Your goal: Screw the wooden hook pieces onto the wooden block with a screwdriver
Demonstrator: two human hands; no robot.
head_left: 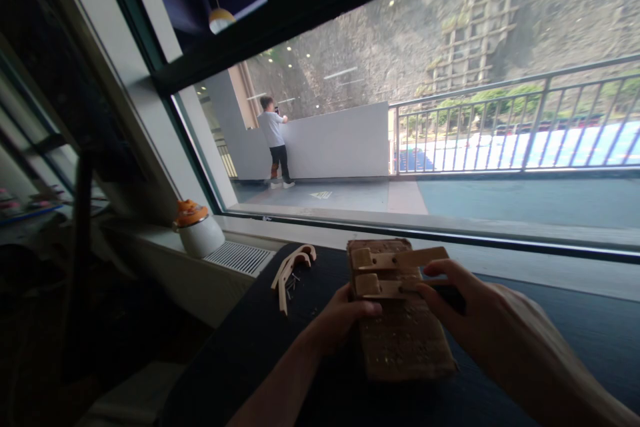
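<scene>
A worn brown block, perhaps layered cardboard, is tilted above the dark table. My left hand grips its left edge, thumb lying on the top face. Two pale wooden pieces with dark holes lie across its upper part: an upper wooden piece and a lower wooden piece. Each has a squarish raised part at its left end. My right hand is closed, finger and thumb pinching around the lower piece's right end; a dark area under the fingers is unclear. Left of the block lie curved wooden pieces and several small screws.
The dark table has a rounded left corner. A white pot with an orange top stands on the sill beside a vent grille. Behind the window glass, a person stands at a low white wall near a railing.
</scene>
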